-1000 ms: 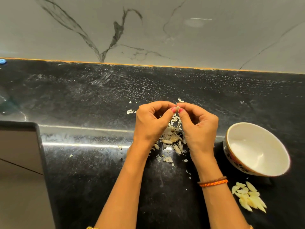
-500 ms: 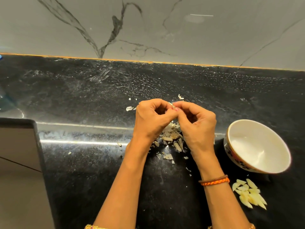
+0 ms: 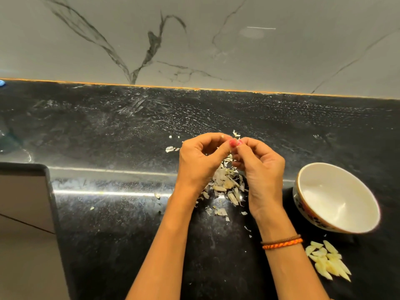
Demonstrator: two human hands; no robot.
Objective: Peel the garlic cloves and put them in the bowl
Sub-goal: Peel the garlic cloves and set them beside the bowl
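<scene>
Head view, black stone countertop [image 3: 108, 131] against a veined grey marble backsplash [image 3: 216, 40].

Hands: left hand [image 3: 198, 163] and right hand [image 3: 262, 172] raised together above the counter, fingertips meeting. Both have fingers curled, pinching 1 small garlic clove [image 3: 230, 149] between them; the clove is mostly hidden by fingers, so how much skin remains on it cannot be told. Right wrist carries 2 thread bracelets [image 3: 281, 243], 1 brown and 1 orange.

Containers: 1 white ceramic bowl [image 3: 303, 191] with a patterned outer wall and thin gold rim, on the counter to the right of the right hand, tilted slightly toward the camera. Interior shows only white glaze and reflections.

Peeled cloves: a pile of pale yellow peeled garlic cloves [image 3: 328, 262] lies on the bare counter just in front of the bowl, outside it.

Waste: heap of papery garlic skins [image 3: 225, 185] directly below the hands; stray flakes scattered around it.

Left edge: corner of a dark-framed panel [image 3: 23, 198], identity unclear.
</scene>
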